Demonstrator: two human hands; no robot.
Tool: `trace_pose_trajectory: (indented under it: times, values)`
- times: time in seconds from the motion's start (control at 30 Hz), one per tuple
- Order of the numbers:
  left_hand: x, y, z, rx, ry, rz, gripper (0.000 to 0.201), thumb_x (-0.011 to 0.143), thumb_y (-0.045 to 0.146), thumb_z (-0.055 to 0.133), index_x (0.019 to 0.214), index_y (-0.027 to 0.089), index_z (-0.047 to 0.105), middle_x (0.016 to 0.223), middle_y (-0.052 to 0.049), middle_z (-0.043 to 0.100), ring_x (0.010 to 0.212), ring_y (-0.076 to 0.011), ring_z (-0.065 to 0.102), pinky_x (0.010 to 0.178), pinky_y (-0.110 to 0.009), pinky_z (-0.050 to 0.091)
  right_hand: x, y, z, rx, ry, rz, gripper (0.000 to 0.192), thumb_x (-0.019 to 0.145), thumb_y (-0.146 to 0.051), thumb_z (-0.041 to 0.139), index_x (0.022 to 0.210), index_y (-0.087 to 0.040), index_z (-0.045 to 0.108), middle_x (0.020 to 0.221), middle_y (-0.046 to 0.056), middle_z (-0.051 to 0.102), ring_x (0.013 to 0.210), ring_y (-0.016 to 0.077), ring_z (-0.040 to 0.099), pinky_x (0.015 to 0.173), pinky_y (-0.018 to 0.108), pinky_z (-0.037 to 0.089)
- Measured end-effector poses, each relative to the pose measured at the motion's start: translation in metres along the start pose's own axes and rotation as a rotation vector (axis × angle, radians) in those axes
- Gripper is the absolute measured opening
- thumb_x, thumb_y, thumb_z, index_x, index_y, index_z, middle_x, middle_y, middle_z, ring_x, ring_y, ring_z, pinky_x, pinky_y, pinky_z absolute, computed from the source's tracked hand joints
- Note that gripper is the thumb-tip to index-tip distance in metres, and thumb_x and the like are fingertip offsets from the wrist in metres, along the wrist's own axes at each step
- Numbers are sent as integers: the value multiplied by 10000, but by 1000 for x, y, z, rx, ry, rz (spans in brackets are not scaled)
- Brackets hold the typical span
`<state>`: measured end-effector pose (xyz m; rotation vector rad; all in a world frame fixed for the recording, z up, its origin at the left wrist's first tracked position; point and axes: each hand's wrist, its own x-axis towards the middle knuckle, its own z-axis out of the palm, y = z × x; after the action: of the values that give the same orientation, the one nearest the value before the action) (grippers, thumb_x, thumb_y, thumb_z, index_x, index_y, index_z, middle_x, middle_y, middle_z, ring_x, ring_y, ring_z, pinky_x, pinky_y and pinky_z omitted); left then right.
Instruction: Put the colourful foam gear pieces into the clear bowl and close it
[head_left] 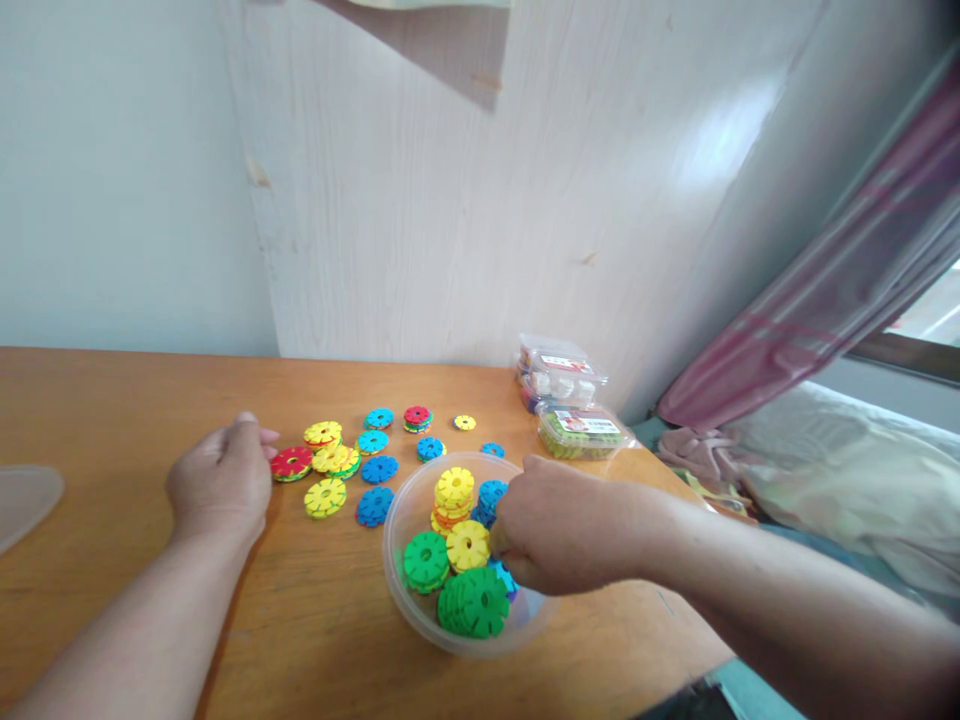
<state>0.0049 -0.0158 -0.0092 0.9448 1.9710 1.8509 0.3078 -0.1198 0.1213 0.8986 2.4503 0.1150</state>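
A clear plastic bowl (395, 600) holds stacks of slotted, flower-shaped plastic discs: yellow discs (454, 487), green discs (474, 603) and blue discs (491, 496). My right hand (559, 525) reaches in over the bowl's right side, its fingers curled beside the blue and yellow discs. Whatever its fingertips grip is hidden behind the hand. Left of the bowl, my left hand (225, 478) is closed near the table, with its fingertips by a red disc stack (291, 463). Its palm side is turned away, so I cannot see what is in it.
More stacks lie behind the bowl, among them blue discs (379, 469) and a red-topped stack (418, 417). Clear food boxes (585, 430) stand at the back right, near the wall. A translucent lid (28, 505) lies at the left edge. A pink curtain (810, 300) hangs at right.
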Motion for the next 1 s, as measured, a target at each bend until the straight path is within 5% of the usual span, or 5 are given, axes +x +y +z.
trace_pose_trajectory:
  times: [0.7, 0.83, 1.0]
  values:
    - [-1, 0, 0, 14, -4, 12, 304, 803, 380, 519, 754, 145, 706, 604, -9, 618, 573, -152, 566, 558, -264, 407, 2, -1, 3, 58, 38, 52, 231, 854, -287, 555, 921, -206, 760, 831, 80, 755, 681, 196, 646, 524, 286, 282]
    - [-1, 0, 0, 13, -5, 13, 329, 807, 409, 521, 771, 144, 713, 618, -13, 629, 567, -153, 561, 548, -266, 407, -8, 5, -3, 81, 116, 137, 240, 860, -262, 513, 780, -191, 728, 754, 66, 731, 626, 164, 598, 540, 289, 273]
    - [1, -4, -1, 40, 1, 22, 309, 802, 401, 528, 763, 159, 716, 627, -13, 644, 595, -166, 588, 575, -273, 426, -11, 36, -6, 163, 323, 355, 254, 894, -288, 465, 871, -206, 705, 852, 65, 733, 704, 161, 596, 579, 288, 290]
